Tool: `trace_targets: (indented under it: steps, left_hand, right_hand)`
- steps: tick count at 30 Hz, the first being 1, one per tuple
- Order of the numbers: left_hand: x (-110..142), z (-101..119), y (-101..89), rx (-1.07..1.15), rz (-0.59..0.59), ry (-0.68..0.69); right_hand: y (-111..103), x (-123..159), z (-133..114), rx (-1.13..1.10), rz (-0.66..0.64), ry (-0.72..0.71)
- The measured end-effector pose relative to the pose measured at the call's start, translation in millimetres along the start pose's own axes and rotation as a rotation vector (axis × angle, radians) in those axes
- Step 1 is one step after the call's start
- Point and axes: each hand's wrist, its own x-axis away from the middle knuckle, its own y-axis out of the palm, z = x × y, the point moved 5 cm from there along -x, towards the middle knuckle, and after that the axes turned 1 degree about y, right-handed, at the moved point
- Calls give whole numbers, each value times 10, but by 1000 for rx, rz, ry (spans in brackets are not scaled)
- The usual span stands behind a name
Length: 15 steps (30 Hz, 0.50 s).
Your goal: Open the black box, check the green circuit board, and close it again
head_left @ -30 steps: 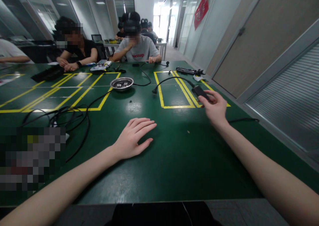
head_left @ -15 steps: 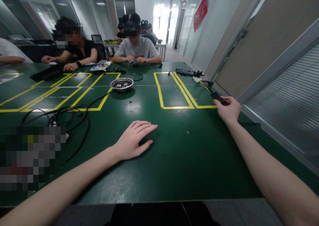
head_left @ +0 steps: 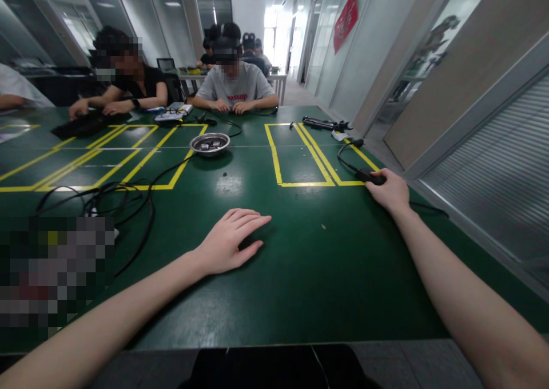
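My left hand [head_left: 234,240] lies palm down on the green table [head_left: 295,297], fingers stretched out and thumb apart, with nothing in it. Over at the right edge of the table, my right hand [head_left: 389,190] grips a small black oblong box with a cable [head_left: 369,177]; thumb and fingers close around its right end. The box is low at the tabletop beside the yellow tape, and I cannot tell if it rests fully on it. A black cable [head_left: 341,155] curves from its far end to a plug-like end. Another cable [head_left: 429,209] shows behind my right wrist.
A steel bowl [head_left: 210,144] with small metal pieces stands mid-table. Yellow tape outlines [head_left: 300,185] mark the surface. A folded black tripod-like object [head_left: 326,124] lies far right. Tangled cables [head_left: 124,200] lie left. Two co-workers [head_left: 235,86] sit opposite, hands on the table.
My right hand has moved slightly left and the black box has tilted down toward the table, its cable now showing in a curve. My left hand stays put. The door at right has swung.
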Motion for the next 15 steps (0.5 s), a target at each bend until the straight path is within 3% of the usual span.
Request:
trace_targets:
  steps: [6, 11, 15]
  left_hand:
    - [5, -7, 9, 4, -7, -3]
    - [6, -5, 16, 14, -26, -6]
    - [2, 8, 8, 24, -28, 13]
  right_hand:
    - [-6, 11, -37, -133, -70, -28]
    - [-18, 9, -19, -243, 1, 32]
    - [11, -36, 44, -177, 44, 10]
